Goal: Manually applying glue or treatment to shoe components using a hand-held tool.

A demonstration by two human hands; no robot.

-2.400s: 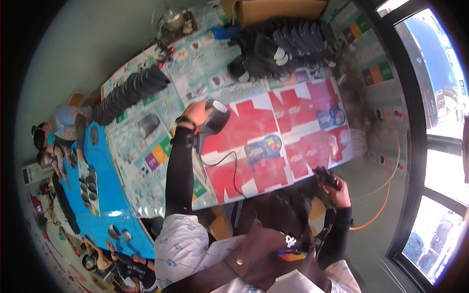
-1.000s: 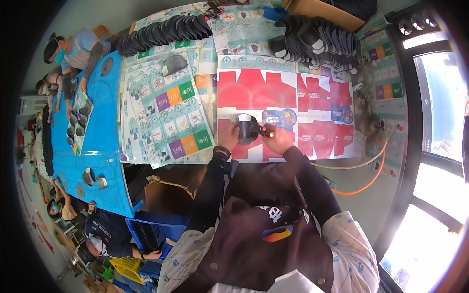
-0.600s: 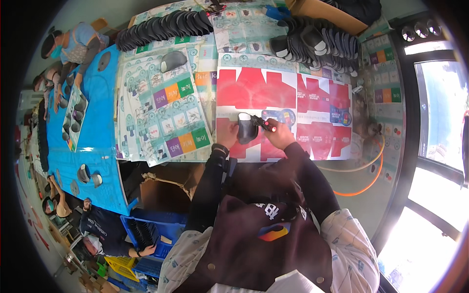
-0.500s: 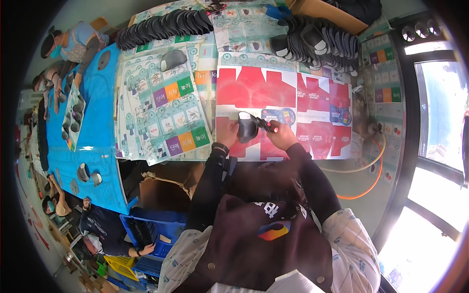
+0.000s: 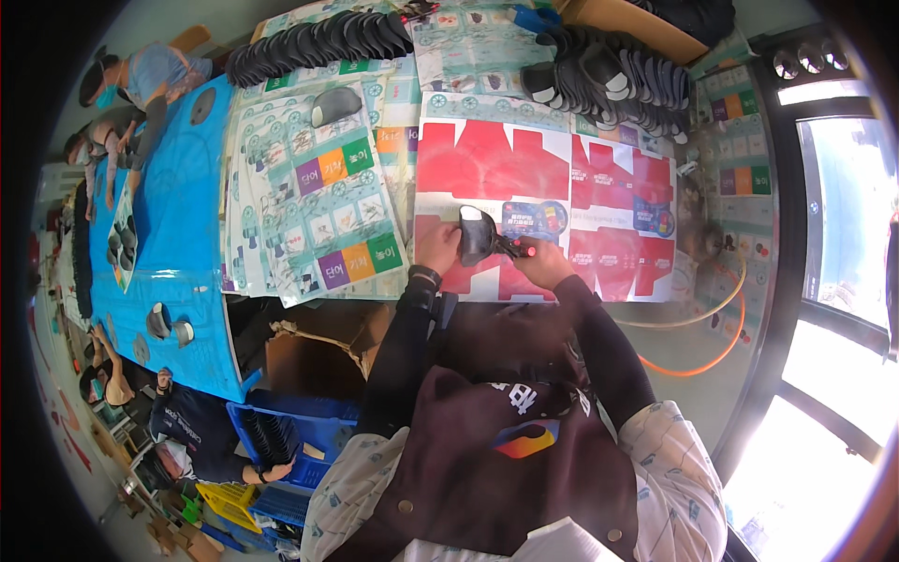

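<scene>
My left hand (image 5: 436,249) grips the left side of a dark, curved, cup-shaped piece (image 5: 478,240) with a pale patch at its upper end. In my right hand (image 5: 545,266) is a small black hand tool with red handle ends (image 5: 514,247), perhaps snips or pliers. Its tip meets the right edge of the piece; whether the jaws close on the edge is too small to tell. Both hands are over a red and white printed sheet (image 5: 492,169). Another dark curved piece (image 5: 335,107) lies on the green and white printed sheets to the left.
Long rows of nested dark pieces stand at the back left (image 5: 318,49) and back right (image 5: 618,80), near a cardboard box (image 5: 637,26). A blue-covered table (image 5: 187,272) adjoins on the left, with co-workers around it. A blue crate (image 5: 323,431) and an orange hose (image 5: 693,372) are lower down.
The dark piece has tilted slightly in my left hand, and the tool has shifted a little along its edge. At the far left, a co-worker's sheet carrying dark pieces has moved and turned.
</scene>
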